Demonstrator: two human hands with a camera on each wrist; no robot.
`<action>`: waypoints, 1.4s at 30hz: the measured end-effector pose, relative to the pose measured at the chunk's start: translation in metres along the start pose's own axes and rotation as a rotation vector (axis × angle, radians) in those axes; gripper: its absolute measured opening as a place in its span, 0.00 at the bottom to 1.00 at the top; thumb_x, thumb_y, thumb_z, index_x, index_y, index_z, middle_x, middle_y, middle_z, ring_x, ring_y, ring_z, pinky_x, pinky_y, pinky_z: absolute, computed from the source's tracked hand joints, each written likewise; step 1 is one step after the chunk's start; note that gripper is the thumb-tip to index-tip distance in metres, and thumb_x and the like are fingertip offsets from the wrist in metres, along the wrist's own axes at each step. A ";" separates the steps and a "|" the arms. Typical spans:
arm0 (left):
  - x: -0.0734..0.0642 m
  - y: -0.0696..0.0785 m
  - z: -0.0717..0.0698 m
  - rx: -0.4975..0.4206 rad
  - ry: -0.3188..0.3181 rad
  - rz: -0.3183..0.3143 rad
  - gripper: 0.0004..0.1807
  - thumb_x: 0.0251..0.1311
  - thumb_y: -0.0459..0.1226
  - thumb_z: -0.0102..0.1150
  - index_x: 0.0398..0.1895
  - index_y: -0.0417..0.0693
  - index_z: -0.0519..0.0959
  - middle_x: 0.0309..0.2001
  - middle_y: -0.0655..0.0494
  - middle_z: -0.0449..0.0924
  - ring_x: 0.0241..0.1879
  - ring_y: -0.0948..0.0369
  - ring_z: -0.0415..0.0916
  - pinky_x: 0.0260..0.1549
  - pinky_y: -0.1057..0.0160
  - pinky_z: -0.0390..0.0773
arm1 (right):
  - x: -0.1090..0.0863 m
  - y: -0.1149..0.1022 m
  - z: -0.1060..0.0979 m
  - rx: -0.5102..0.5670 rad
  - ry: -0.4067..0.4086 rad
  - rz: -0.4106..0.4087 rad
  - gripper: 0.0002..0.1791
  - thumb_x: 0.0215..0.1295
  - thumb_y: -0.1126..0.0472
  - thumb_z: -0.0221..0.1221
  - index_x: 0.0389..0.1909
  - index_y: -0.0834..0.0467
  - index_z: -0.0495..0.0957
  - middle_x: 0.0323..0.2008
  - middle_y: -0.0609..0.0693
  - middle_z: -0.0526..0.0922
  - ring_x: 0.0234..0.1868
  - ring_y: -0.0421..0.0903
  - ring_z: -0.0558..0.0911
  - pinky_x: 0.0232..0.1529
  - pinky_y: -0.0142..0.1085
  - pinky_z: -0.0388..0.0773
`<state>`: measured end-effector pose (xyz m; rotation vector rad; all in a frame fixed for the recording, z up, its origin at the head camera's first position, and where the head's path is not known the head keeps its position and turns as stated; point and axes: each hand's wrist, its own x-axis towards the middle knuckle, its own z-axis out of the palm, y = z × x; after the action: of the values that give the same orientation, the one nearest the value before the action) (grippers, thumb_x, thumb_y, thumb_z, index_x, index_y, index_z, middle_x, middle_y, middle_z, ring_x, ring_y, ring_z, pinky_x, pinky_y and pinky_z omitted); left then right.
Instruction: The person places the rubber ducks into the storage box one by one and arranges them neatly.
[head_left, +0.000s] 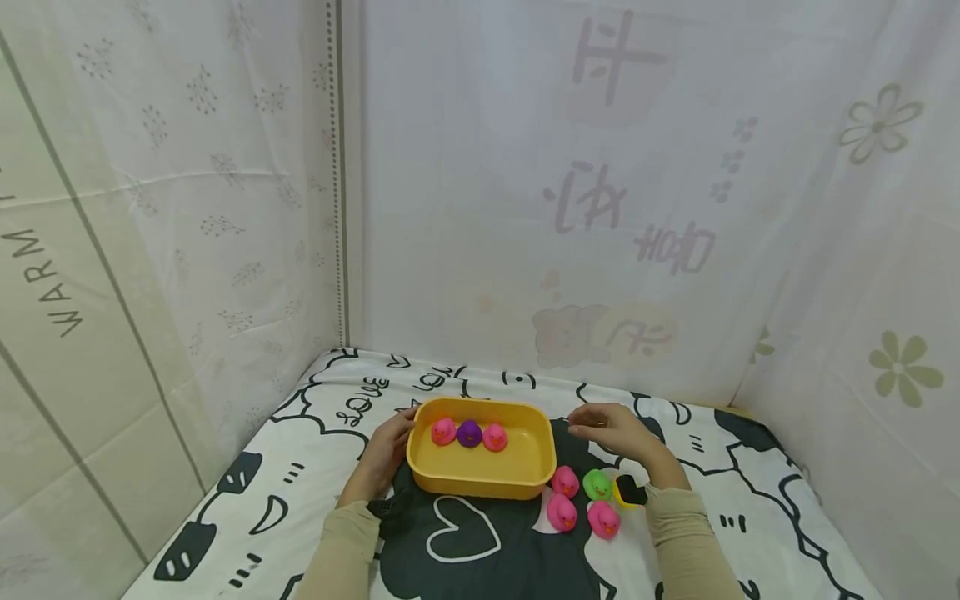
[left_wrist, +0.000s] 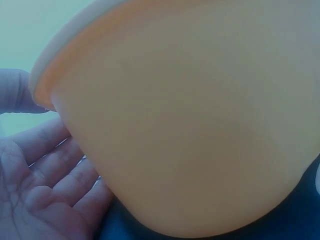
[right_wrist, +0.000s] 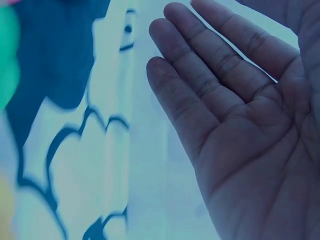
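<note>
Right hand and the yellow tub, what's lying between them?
Nothing lies there. In the head view the right hand hovers open just right of the yellow tub, with only bare printed sheet in the gap. The loose ducks sit nearer the camera.

Left curtain panel: the word "WARM", printed in grey capitals along a diagonal. Bed sheet: "LOVE" printed twice in black outline letters. Rear curtain: faint mirrored characters, not legible
</note>
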<state>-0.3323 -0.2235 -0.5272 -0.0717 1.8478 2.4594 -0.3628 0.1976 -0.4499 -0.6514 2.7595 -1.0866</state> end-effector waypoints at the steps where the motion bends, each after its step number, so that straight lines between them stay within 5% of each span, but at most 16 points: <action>1: 0.000 0.000 0.000 0.005 0.002 -0.002 0.27 0.67 0.38 0.49 0.70 0.44 0.71 0.70 0.47 0.67 0.68 0.49 0.66 0.70 0.49 0.60 | -0.004 0.006 -0.001 0.003 0.012 0.011 0.19 0.65 0.43 0.64 0.51 0.48 0.83 0.47 0.44 0.86 0.52 0.49 0.82 0.52 0.49 0.81; 10: -0.002 0.002 0.000 0.014 -0.002 -0.016 0.28 0.68 0.39 0.49 0.71 0.45 0.70 0.71 0.48 0.67 0.68 0.49 0.66 0.70 0.49 0.60 | -0.051 0.056 -0.007 0.121 0.128 0.187 0.21 0.65 0.46 0.65 0.54 0.51 0.83 0.50 0.47 0.85 0.54 0.51 0.81 0.57 0.54 0.77; 15: -0.002 0.005 0.000 0.025 0.003 -0.012 0.28 0.68 0.40 0.49 0.72 0.46 0.69 0.71 0.47 0.67 0.68 0.50 0.66 0.70 0.48 0.61 | -0.065 0.079 -0.011 0.236 0.123 0.267 0.22 0.63 0.48 0.68 0.55 0.53 0.82 0.51 0.49 0.85 0.55 0.50 0.80 0.59 0.54 0.75; 30: -0.001 0.007 0.001 0.016 -0.010 -0.023 0.29 0.67 0.38 0.48 0.72 0.44 0.68 0.72 0.47 0.65 0.69 0.49 0.65 0.71 0.49 0.59 | -0.079 0.096 -0.007 0.433 -0.132 0.177 0.28 0.62 0.59 0.68 0.62 0.63 0.76 0.61 0.60 0.79 0.64 0.59 0.74 0.63 0.50 0.74; 42: 0.001 0.004 0.000 0.046 0.000 -0.034 0.29 0.68 0.39 0.48 0.73 0.46 0.67 0.72 0.48 0.66 0.69 0.51 0.66 0.70 0.50 0.62 | -0.079 0.102 -0.005 0.423 -0.108 0.199 0.26 0.61 0.58 0.69 0.59 0.61 0.79 0.61 0.58 0.78 0.61 0.56 0.76 0.61 0.47 0.76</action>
<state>-0.3331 -0.2249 -0.5239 -0.1004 1.8863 2.3931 -0.3288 0.3007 -0.5198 -0.3589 2.3312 -1.4716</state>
